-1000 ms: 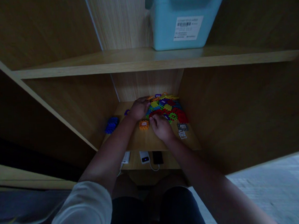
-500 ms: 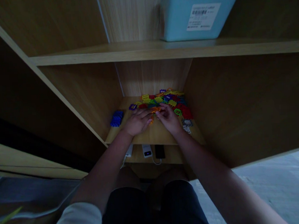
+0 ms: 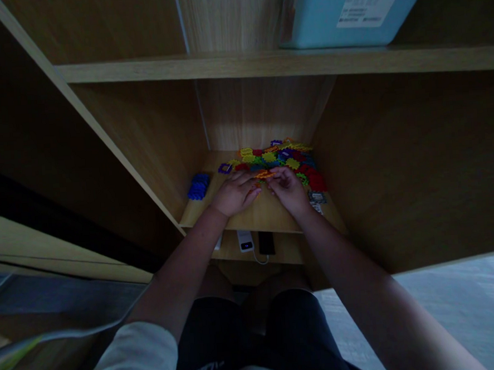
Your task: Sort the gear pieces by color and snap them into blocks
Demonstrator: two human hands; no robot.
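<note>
Inside the shelf compartment, an orange toothed plastic piece (image 3: pixel 265 174) sits between my two hands. My right hand (image 3: pixel 289 189) pinches its right side between thumb and fingers. My left hand (image 3: pixel 236 194) lies against the left side with its fingers curled; part of another orange piece shows beneath. Behind my hands spreads a pile of colourful gear-shaped pieces (image 3: pixel 269 157) in yellow, red, green, purple and blue. A stack of blue pieces (image 3: pixel 198 186) stands apart at the left wall. The fingertips are partly hidden and dim.
A light-blue bin (image 3: pixel 345 17) with a label stands on the shelf board above. Small grey-and-white packets (image 3: pixel 317 198) lie by my right wrist. On the lower shelf are a white power bank (image 3: pixel 245 241) with a cable and a black phone-like device (image 3: pixel 266 243).
The camera view has shifted, so the shelf sits higher and the scene slightly right. The orange piece between my hands is now tilted more edge-on.
</note>
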